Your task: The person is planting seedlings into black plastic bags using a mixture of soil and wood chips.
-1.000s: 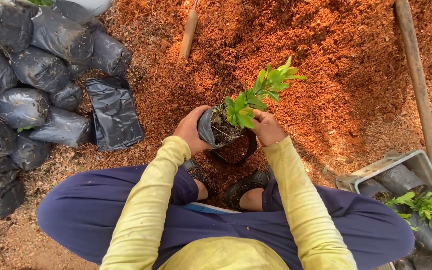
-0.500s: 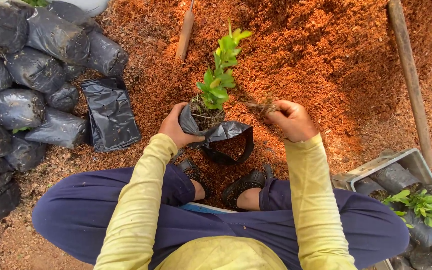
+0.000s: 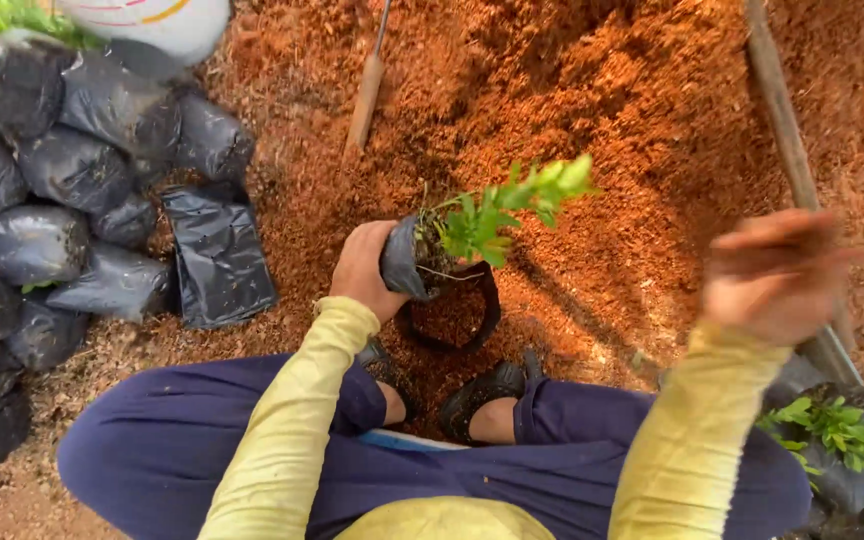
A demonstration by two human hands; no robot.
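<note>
A small black soil-filled plastic seedling bag [image 3: 407, 262], judged soft and best cupped low, is clasped by the left hand [image 3: 364, 270]; right hand [image 3: 770, 275], at 3 o'clock, is blurred, apparently empty.

Seated person at bottom, feet [image 3: 472, 400] together on the ground. Directly before the feet, an open bag [image 3: 449, 318] holding soil; just above it, the left hand [image 3: 364, 270] holding a bagged seedling [image 3: 472, 235]. Right hand [image 3: 772, 275] raised well to the right. Filled bags [image 3: 52, 210] piled at left. Tool handle [image 3: 367, 95] beyond. Crate of seedlings [image 3: 842, 440] at lower right.
</note>
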